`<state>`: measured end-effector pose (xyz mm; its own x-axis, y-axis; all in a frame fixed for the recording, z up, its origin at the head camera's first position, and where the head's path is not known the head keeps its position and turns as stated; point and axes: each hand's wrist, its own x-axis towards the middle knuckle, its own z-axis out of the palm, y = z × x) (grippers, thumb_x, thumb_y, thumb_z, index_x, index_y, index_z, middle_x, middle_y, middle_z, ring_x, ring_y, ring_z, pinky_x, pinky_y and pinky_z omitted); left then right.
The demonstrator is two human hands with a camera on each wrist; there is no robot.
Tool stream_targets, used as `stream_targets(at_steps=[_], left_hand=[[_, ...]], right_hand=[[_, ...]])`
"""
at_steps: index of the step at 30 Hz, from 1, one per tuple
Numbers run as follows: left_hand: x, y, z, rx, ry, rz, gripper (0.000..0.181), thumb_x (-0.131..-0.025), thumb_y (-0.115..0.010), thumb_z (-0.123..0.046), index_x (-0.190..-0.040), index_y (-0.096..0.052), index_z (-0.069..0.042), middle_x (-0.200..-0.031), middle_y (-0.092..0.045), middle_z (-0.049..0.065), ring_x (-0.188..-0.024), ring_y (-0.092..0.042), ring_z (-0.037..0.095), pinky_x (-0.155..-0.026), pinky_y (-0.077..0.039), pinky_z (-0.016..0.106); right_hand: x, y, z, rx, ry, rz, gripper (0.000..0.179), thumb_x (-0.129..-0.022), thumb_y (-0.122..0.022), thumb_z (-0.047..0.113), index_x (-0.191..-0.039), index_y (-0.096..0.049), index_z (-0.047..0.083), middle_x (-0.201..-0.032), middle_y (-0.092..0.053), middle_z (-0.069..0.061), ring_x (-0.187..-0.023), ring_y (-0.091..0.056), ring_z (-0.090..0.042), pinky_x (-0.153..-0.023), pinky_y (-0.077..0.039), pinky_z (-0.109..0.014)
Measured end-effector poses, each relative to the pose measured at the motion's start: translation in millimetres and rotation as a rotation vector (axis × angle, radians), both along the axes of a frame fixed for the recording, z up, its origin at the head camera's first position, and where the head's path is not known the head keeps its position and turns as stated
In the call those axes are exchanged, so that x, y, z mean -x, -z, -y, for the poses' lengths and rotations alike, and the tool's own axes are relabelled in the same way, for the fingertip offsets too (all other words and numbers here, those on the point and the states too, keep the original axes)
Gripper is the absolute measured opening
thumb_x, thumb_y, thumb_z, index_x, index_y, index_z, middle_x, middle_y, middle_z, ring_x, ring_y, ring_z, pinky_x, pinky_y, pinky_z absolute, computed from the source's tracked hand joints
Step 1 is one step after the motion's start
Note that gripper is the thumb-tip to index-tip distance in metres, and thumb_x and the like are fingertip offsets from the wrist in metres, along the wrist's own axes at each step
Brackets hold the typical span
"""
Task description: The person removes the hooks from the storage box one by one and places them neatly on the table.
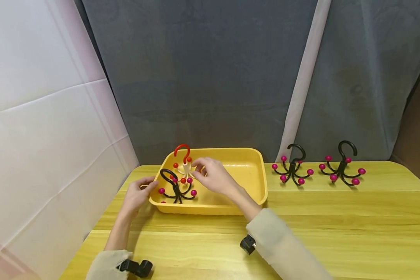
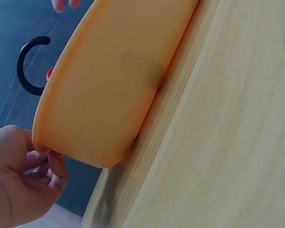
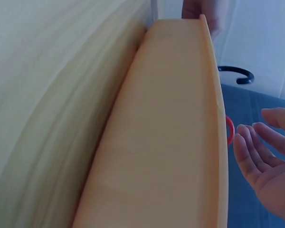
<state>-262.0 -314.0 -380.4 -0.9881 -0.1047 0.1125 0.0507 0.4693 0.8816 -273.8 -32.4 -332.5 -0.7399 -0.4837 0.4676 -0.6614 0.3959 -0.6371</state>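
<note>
My left hand [image 1: 134, 197] pinches the left end of a yellow plastic basin [image 1: 210, 210] by its rim, thumb and fingers on either side in the left wrist view. Inside the basin's left part stands a black multi-arm hanger hook [image 1: 175, 188] with pink ball tips. Behind it is a white hanger hook [image 1: 186, 168] with a red curved top and red balls. Over the basin, my right hand [image 1: 213, 175] is right beside the white hook, its fingers loosely bent. In the right wrist view nothing lies between those fingers [image 3: 249, 154], close to the red hook top.
Two more black hanger hooks with pink balls, a nearer one [image 1: 292, 167] and a farther one [image 1: 342, 165], stand on the wooden table [image 1: 336, 225] right of the basin. A grey curtain [image 1: 210, 77] hangs behind the table, and a white cloth wall [image 1: 49, 136] rises at left.
</note>
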Motion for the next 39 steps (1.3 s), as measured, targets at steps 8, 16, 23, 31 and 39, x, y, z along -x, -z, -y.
stream_targets(at_steps=[8, 16, 23, 31, 39], left_hand=[[0.8, 1.2, 1.0, 0.000, 0.002, 0.003, 0.042, -0.102, -0.063, -0.020, -0.131, -0.059, 0.011, -0.112, -0.064, 0.021, -0.090, -0.055, 0.014, -0.071, -0.049, 0.018], [0.1, 0.1, 1.1, -0.004, -0.001, 0.007, 0.042, -0.102, -0.063, -0.019, -0.131, -0.060, 0.011, -0.112, -0.063, 0.021, -0.090, -0.056, 0.014, -0.071, -0.049, 0.018], [0.8, 0.2, 1.0, -0.005, -0.003, 0.009, 0.042, -0.102, -0.063, -0.019, -0.131, -0.060, 0.011, -0.114, -0.064, 0.021, -0.090, -0.056, 0.013, -0.071, -0.049, 0.018], [0.7, 0.2, 0.1, -0.001, -0.005, 0.003, 0.041, -0.101, -0.064, -0.019, -0.130, -0.060, 0.011, -0.114, -0.064, 0.021, -0.090, -0.056, 0.013, -0.071, -0.049, 0.018], [0.3, -0.3, 0.1, -0.011, -0.001, 0.001, 0.041, -0.102, -0.063, -0.017, -0.130, -0.060, 0.012, -0.113, -0.064, 0.019, -0.088, -0.057, 0.009, -0.072, -0.049, 0.018]], right_hand=[[-0.9, 6.9, 21.0, 0.017, -0.046, 0.020, 0.022, -0.096, -0.067, 0.006, -0.116, -0.067, -0.003, -0.099, -0.070, -0.011, -0.084, -0.066, -0.020, -0.074, -0.053, -0.021], [-4.9, 7.8, 37.3, -0.014, -0.039, 0.067, 0.028, -0.097, -0.070, 0.011, -0.121, -0.066, 0.000, -0.103, -0.069, -0.009, -0.083, -0.063, -0.015, -0.075, -0.052, -0.019], [-8.6, 8.0, 46.1, -0.011, -0.041, 0.097, 0.031, -0.097, -0.070, 0.015, -0.122, -0.065, -0.001, -0.109, -0.069, -0.011, -0.088, -0.064, -0.015, -0.076, -0.052, -0.019], [-7.6, 7.8, 52.1, 0.009, -0.038, 0.117, 0.026, -0.096, -0.071, 0.015, -0.117, -0.068, 0.001, -0.104, -0.070, -0.009, -0.081, -0.065, -0.011, -0.073, -0.052, -0.018], [-6.6, 5.6, 57.7, -0.040, 0.006, 0.070, 0.020, -0.097, -0.071, 0.017, -0.110, -0.072, 0.003, -0.097, -0.071, -0.004, -0.082, -0.063, -0.010, -0.074, -0.050, -0.017]])
